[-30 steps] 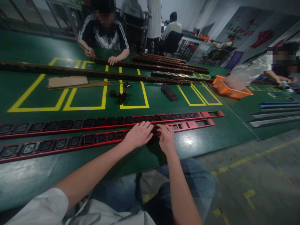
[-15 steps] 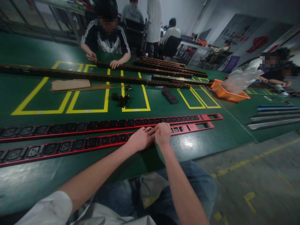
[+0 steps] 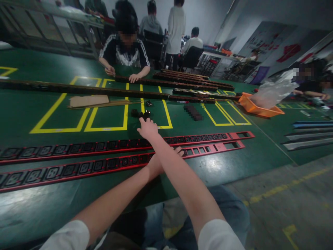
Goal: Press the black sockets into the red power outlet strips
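Holds out right hand [image 3: 148, 130] with spread fingers, close to small black parts [image 3: 135, 113] on green table [image 3: 208, 166].
Rests left hand [image 3: 155, 164] on near red strip [image 3: 220, 148], left of square openings [image 3: 195, 151]; cannot tell its grip behind right forearm [image 3: 180, 177]. Has far red strip [image 3: 231, 136] just beyond.

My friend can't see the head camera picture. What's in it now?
A person's right hand reaches across their left hand toward small black parts on a green table, while the left hand touches the nearer of two red socket strips. Beyond, a co-worker's hand rests on a long dark bar.
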`<state>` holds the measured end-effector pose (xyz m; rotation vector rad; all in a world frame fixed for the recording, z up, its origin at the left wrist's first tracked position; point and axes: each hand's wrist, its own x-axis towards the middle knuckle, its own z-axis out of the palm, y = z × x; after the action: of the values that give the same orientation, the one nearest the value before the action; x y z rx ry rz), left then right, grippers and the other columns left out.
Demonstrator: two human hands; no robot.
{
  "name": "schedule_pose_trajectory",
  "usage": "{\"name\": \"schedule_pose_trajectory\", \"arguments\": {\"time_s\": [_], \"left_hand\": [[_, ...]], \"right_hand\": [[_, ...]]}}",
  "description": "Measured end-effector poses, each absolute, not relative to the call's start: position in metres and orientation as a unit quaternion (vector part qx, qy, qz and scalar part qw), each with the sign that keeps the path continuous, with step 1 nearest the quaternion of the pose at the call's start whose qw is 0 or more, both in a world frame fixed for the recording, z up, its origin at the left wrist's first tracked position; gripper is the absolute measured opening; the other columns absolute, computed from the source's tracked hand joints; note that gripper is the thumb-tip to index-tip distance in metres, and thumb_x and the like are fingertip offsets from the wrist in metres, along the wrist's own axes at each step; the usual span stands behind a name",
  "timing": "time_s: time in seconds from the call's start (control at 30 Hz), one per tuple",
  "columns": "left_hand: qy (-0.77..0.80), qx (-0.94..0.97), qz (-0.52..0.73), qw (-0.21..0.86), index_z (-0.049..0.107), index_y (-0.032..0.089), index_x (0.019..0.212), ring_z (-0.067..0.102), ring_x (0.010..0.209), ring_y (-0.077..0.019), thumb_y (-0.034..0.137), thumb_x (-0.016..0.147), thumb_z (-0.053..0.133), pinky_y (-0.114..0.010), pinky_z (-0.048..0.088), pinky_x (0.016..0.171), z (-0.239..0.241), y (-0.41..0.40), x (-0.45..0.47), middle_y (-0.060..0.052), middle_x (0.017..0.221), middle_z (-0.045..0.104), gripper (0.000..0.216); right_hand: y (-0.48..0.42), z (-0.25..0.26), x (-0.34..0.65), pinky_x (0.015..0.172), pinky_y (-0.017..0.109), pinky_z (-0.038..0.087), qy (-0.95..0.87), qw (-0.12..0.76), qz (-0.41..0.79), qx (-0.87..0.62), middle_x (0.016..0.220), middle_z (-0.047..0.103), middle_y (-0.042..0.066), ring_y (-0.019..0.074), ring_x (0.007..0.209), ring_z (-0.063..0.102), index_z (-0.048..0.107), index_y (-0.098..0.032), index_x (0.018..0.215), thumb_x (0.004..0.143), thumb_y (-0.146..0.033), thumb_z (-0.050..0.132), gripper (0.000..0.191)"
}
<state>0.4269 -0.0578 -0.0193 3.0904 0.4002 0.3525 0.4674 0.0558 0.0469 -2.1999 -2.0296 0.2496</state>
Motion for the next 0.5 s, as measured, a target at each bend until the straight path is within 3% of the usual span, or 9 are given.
{"name": "schedule_pose_trajectory", "arguments": {"time_s": [0.17, 0.33, 0.4, 0.5], "left_hand": [[0.113, 0.988, 0.102, -0.033, 0.036, 0.023, 0.162, 0.054, 0.142, -0.0288, 0.029, 0.106, 0.037, -0.05, 0.04, 0.121, -0.016, -0.06, 0.428, -0.009, 0.166, 0.041, 0.057], [0.079, 0.99, 0.093, -0.064, 0.042, 0.023, 0.159, 0.043, 0.151, -0.0252, 0.016, 0.101, 0.035, -0.047, 0.036, 0.124, -0.007, -0.059, 0.435, -0.008, 0.165, 0.044, 0.059], [0.091, 0.992, 0.078, -0.045, 0.048, 0.023, 0.156, 0.045, 0.15, -0.0248, 0.016, 0.1, 0.038, -0.046, 0.039, 0.121, -0.003, -0.058, 0.437, -0.009, 0.161, 0.05, 0.057], [0.121, 0.991, 0.065, -0.008, 0.061, 0.021, 0.142, 0.06, 0.133, -0.0255, 0.022, 0.101, 0.042, -0.043, 0.048, 0.107, 0.006, -0.059, 0.436, -0.011, 0.145, 0.065, 0.045]], "right_hand": [[0.045, 0.043, 0.479, 0.093, 0.045, 0.054, -0.661, 0.108, 0.098, -0.736, 0.123, 0.065, 0.016, 0.0295, 0.109, 0.068, 0.054, -0.019, 0.127, 0.098, -0.021, 0.06, 0.029], [0.014, 0.048, 0.498, 0.091, 0.035, 0.055, -0.671, 0.203, 0.117, -0.703, 0.115, 0.07, 0.006, 0.0211, 0.102, 0.069, 0.043, -0.024, 0.145, 0.103, -0.027, 0.055, 0.044], [-0.007, 0.049, 0.514, 0.095, 0.031, 0.054, -0.682, 0.277, 0.111, -0.668, 0.115, 0.069, 0.003, 0.0167, 0.105, 0.067, 0.047, -0.028, 0.146, 0.103, -0.021, 0.049, 0.044], [-0.047, 0.046, 0.548, 0.099, 0.034, 0.054, -0.649, 0.462, 0.063, -0.602, 0.11, 0.066, 0.004, 0.0182, 0.107, 0.065, 0.069, -0.027, 0.12, 0.101, -0.022, 0.046, 0.03]]}}
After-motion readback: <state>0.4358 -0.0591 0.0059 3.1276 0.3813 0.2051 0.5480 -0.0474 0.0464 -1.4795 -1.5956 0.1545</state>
